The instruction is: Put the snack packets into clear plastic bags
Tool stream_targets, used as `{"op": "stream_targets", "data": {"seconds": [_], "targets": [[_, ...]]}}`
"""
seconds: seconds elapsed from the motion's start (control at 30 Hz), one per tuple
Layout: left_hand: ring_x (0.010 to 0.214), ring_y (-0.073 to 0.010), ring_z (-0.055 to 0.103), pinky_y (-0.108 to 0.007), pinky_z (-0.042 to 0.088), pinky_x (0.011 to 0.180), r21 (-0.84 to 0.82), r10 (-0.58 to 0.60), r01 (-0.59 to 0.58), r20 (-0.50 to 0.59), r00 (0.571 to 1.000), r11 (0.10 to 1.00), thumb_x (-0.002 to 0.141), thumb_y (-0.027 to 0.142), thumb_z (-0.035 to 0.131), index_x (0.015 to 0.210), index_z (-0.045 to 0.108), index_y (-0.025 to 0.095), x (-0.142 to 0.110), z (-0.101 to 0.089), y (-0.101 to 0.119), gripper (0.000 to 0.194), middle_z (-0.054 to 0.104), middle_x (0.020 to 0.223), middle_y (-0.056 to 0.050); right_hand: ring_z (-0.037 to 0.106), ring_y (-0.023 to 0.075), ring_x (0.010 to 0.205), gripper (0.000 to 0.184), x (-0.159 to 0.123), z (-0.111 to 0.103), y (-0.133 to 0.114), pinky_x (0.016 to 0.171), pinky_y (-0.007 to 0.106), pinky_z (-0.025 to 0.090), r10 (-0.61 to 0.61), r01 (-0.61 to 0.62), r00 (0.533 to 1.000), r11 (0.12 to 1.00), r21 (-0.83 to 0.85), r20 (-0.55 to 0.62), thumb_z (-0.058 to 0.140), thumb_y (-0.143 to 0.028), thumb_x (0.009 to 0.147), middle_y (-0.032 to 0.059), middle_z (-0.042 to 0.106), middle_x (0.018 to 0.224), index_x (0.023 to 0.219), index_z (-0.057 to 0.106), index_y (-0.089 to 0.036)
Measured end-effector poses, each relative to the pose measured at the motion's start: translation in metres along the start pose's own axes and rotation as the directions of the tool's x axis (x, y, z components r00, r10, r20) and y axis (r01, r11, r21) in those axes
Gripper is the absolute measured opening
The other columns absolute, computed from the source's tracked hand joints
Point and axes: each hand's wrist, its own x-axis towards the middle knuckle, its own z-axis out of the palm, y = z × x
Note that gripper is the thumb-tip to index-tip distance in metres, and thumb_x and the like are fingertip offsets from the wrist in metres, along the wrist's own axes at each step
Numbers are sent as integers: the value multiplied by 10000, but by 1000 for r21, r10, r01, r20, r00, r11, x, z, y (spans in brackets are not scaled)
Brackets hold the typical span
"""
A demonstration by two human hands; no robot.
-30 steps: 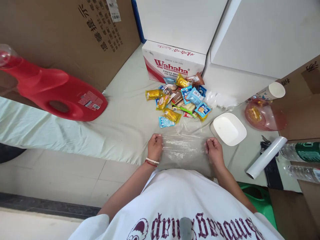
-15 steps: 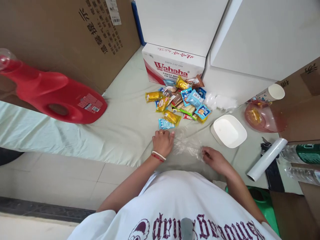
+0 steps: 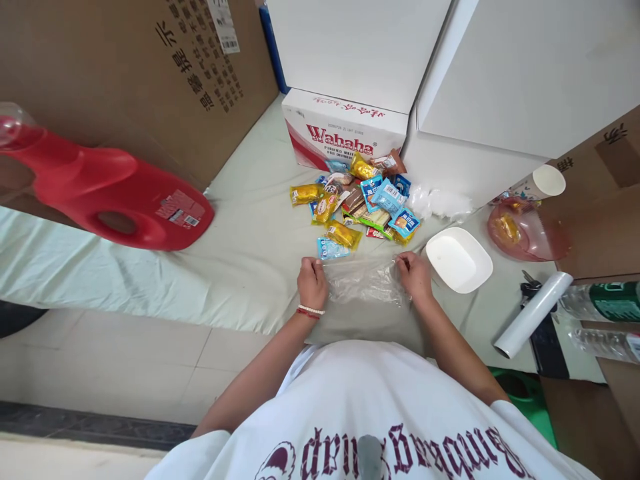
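A thin sheet of clear plastic film [image 3: 367, 283] is stretched between my two hands, low over the table and crumpled along its middle. My left hand [image 3: 313, 283] grips its left end with the fingers curled in. At the opposite end, my right hand [image 3: 415, 273] pinches the other upper corner between thumb and fingers. Just beyond the film is a heap of wrapped snacks [image 3: 365, 200], with a blue packet [image 3: 333, 249] nearest my left hand. To the right of my right hand stands a white plastic bowl [image 3: 460, 260].
Behind the snacks is a Wahaha carton [image 3: 345, 137], with crumpled clear plastic [image 3: 443, 203] beside it. A red jug [image 3: 120, 193] lies on the left. On the right are a pink translucent bowl [image 3: 530, 233], a paper cup [image 3: 540, 183], a white roll [image 3: 535, 313] and plastic bottles [image 3: 610, 303].
My right hand has moved forward, away from my body, and my left hand slightly left. The film has gone from a loose bunch to being spread wide between them.
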Motion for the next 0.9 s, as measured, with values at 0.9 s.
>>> {"op": "stream_targets", "data": {"seconds": [0.9], "targets": [[1503,-377,366,-798,99,1158,157,201,-384,641,740,910,780,258,676,623,585,196,-4,-47,13,192,477,1586,-110,679,242,1076,317,-57,-137,-9,933,373,539,-422,450,618,882,141,664,550,-381,1005,74,708,1261,1264,710,-292]]}}
